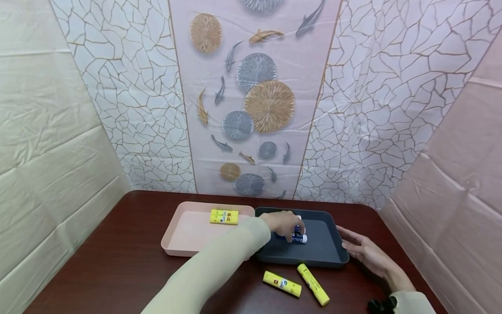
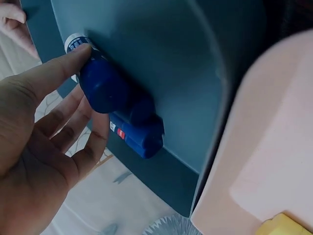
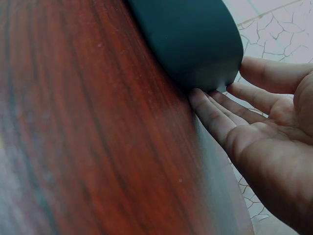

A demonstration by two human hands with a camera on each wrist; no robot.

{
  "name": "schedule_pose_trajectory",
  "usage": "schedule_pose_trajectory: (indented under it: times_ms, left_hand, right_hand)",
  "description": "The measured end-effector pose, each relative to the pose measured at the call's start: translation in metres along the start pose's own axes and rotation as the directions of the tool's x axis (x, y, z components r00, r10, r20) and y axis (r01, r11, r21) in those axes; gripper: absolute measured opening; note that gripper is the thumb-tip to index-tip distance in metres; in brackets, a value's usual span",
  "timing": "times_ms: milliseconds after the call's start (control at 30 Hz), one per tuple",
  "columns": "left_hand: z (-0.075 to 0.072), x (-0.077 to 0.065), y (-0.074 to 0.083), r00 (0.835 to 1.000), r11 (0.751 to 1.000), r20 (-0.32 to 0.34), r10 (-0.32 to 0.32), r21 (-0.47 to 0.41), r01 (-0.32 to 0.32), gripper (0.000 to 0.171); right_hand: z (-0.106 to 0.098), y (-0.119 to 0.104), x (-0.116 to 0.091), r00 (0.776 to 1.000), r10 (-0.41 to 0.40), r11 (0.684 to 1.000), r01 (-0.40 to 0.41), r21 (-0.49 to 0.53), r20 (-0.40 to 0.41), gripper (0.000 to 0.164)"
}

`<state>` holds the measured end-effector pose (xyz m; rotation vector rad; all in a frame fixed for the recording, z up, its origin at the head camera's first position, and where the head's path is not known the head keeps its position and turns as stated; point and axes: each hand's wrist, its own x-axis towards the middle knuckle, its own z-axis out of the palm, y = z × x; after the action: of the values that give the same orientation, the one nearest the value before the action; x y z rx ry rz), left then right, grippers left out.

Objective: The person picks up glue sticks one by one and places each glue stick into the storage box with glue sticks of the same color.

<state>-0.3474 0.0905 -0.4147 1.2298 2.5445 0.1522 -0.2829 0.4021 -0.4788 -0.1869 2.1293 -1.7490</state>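
Note:
My left hand (image 1: 283, 223) reaches into the dark grey tray (image 1: 319, 258), and its thumb and fingers pinch a blue glue stick (image 2: 105, 85) with a white end. Beside that one, other blue glue sticks (image 2: 146, 139) lie side by side on the tray floor, partly hidden by the fingers. At the tray's right end is my right hand (image 1: 366, 253); its extended fingers (image 3: 212, 115) touch the outer wall near the corner and grip nothing.
A pink tray (image 1: 168, 244) stands against the dark tray's left side, with yellow glue sticks (image 1: 224, 217) near its back. On the brown table (image 1: 102, 261), in front of the dark tray, lie a yellow glue stick (image 1: 282, 284) and another yellow glue stick (image 1: 313, 284). A patterned curtain (image 1: 251, 174) hangs behind.

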Motion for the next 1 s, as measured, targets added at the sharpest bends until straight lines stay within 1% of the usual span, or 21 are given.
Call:
schedule_pose_trajectory:
  times_ms: [267,467,567,700,833,933,1000]
  left_hand:
    - [0.0055,0.0012,0.005,0.999,0.998,0.005,-0.033,0.059,0.033,0.042]
    - [0.0076,0.0003,0.0068,0.998,0.994,-0.013,-0.06,0.093,0.061,0.04]
    - [0.0073,0.0001,0.0067,0.997,0.993,-0.017,-0.07,0.092,0.072,0.039]
    - [0.0065,0.0,0.0043,0.998,0.995,-0.013,-0.064,0.081,0.064,0.039]
    - [0.0044,-0.002,0.0034,0.998,0.997,-0.005,-0.062,0.046,0.063,0.037]
    - [0.003,-0.005,0.0036,0.999,0.998,-0.011,-0.051,0.027,0.052,0.035]
    - [0.0023,-0.007,0.0028,0.999,0.999,-0.024,-0.033,0.02,0.034,0.034]
  right_hand:
    - [-0.0002,0.0001,-0.0012,1.0,0.009,1.0,-0.009,-0.007,-0.011,0.075]
    - [-0.0002,-0.0004,-0.0013,1.0,0.003,1.0,-0.003,-0.01,-0.001,0.074]
    - [-0.0002,-0.0005,-0.0012,1.0,-0.004,1.0,0.004,-0.01,0.004,0.074]
    - [-0.0006,-0.0007,-0.001,1.0,-0.008,1.0,0.008,-0.001,0.009,0.074]
    - [-0.0007,-0.0005,-0.0013,1.0,-0.005,1.0,0.005,-0.001,0.01,0.073]
    - [-0.0006,-0.0002,-0.0011,1.0,0.001,1.0,-0.001,-0.005,0.006,0.074]
    - [-0.0005,-0.0002,-0.0005,1.0,0.002,1.0,-0.002,-0.005,0.002,0.074]
